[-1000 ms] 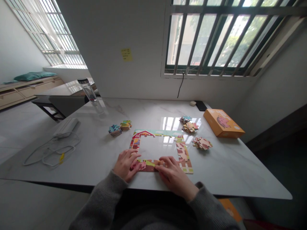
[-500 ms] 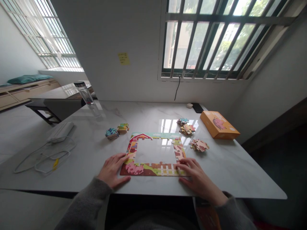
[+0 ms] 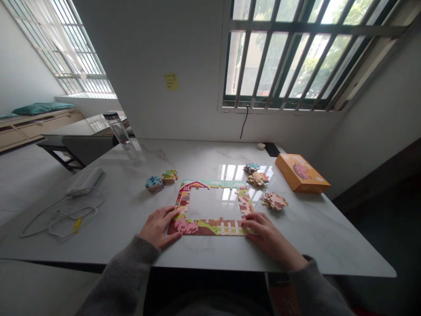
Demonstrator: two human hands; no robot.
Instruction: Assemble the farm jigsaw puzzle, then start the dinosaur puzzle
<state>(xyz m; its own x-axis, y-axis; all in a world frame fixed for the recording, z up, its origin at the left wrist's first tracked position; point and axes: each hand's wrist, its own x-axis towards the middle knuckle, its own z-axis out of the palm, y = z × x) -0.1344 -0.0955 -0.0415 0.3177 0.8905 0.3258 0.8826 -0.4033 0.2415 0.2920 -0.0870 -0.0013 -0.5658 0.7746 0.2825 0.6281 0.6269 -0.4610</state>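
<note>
Resting at the lower corners of the farm jigsaw border (image 3: 210, 227), which lies flat on the marble-patterned tabletop (image 3: 204, 252), your left hand (image 3: 160, 227) and right hand (image 3: 271, 239) each have thumb and fingers apart; two jigsaw stacks (image 3: 154, 183) sit beyond its upper left, three jigsaw piles (image 3: 274, 200) off its right, the orange pig-printed box (image 3: 302, 172) lies farther right, and a white cable (image 3: 59, 235) loops well left

Wht marble-look tbl (image 3: 197, 158) carries a puzzle border (image 3: 210, 228), w/ pc. piles (image 3: 275, 201) either side. Orange box (image 3: 301, 172) & blk slab (image 3: 272, 149) on R; bottle (image 3: 119, 130) & wht block (image 3: 84, 181) on L.
</note>
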